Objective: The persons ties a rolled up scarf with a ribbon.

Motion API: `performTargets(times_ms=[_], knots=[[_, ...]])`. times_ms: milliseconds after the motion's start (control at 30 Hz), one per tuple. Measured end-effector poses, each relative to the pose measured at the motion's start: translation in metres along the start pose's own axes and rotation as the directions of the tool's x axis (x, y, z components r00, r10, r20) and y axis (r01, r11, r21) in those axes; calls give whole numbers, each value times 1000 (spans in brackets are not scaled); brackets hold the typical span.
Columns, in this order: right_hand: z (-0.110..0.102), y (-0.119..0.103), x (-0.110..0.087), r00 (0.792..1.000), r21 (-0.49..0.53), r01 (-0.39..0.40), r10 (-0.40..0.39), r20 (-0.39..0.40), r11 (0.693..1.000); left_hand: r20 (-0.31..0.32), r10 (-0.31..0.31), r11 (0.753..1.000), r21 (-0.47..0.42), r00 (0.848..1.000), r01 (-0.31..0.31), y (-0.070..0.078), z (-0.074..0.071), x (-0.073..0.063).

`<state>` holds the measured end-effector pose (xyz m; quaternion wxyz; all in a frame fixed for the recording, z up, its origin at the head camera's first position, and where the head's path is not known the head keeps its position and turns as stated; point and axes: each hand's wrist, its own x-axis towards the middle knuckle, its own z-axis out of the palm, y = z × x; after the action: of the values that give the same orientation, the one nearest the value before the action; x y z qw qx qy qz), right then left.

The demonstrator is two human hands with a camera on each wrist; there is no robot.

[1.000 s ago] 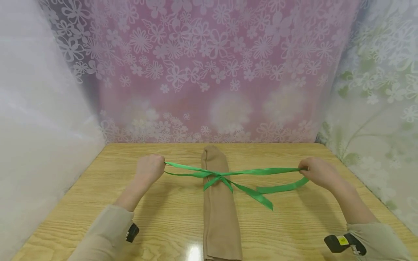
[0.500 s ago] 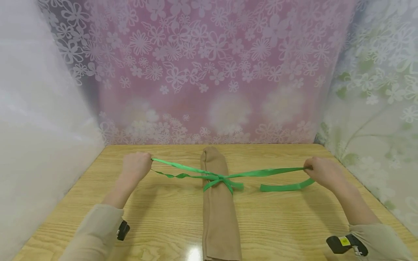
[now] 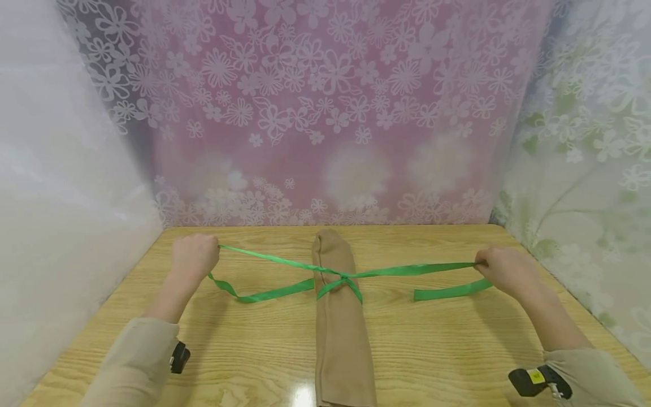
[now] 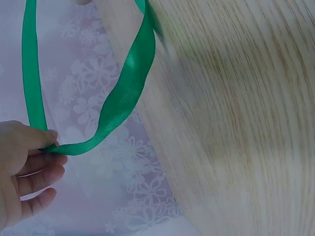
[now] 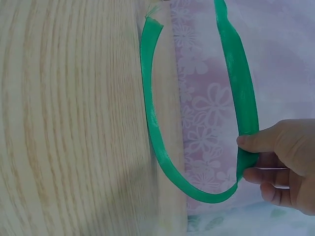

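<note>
A long brown bundle of folded cloth (image 3: 344,345) lies lengthwise on the table, with a green ribbon (image 3: 285,261) wrapped around its upper part and crossing at a small knot on top. My left hand (image 3: 195,257) pinches one end of the ribbon between thumb and finger, left of the bundle; its loose tail droops back toward the cloth. On the other side my right hand (image 3: 508,271) pinches the opposite end, and a short tail hangs below it. The right wrist view shows the tail's frayed tip on the ribbon (image 5: 153,24). Both stretches from knot to hands look taut.
The wooden table (image 3: 254,350) ends at a pink flowered curtain (image 3: 325,113) behind. A whitish sheet (image 3: 66,169) stands at the left, and a pale flowered one (image 3: 590,198) at the right.
My left hand has moved left, drawing the ribbon with it. The ribbon tail that lay right of the bundle has passed through to the left side. My right hand has shifted slightly right.
</note>
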<state>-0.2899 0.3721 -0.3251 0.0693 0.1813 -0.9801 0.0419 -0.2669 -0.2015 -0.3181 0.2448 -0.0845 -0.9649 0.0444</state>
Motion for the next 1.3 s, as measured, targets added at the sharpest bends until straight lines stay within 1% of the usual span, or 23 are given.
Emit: performTargets(times_ms=[100,200,233,400,467,567,633,733,1000,1100,1300], knots=[[2,1,1,1000,-12,13,-13,8,1000,-20,9,1000,12,1000,-9,-2,0,-2],[3,1,1,1000,-26,13,-12,15,1000,-20,9,1000,19,1000,-8,-4,0,-2],[3,1,1,1000,-30,12,-11,14,999,-10,7,1000,19,1000,-7,-5,1,-2],[5,1,0,1000,-40,13,-13,3,999,89,-7,1000,18,996,5,-9,5,-4],[6,2,-1,1000,-37,15,-15,-2,999,115,-10,1000,18,993,8,-10,6,-6],[8,3,-4,1000,-34,12,-12,-1,999,137,-19,1000,11,990,18,-13,7,-8],[10,3,-5,1000,-31,3,-2,12,1000,164,-35,999,1,986,35,-14,8,-9],[13,4,-7,999,-29,-10,11,30,1000,209,-43,999,-1,977,44,-16,10,-12],[23,6,-12,998,-14,-38,38,45,999,265,-37,999,38,964,28,-18,12,-18],[25,9,-14,998,-28,-34,36,56,999,293,-33,999,33,955,25,-19,13,-20],[28,12,-16,997,-53,-30,34,74,998,346,-41,999,9,937,41,-21,18,-25]])
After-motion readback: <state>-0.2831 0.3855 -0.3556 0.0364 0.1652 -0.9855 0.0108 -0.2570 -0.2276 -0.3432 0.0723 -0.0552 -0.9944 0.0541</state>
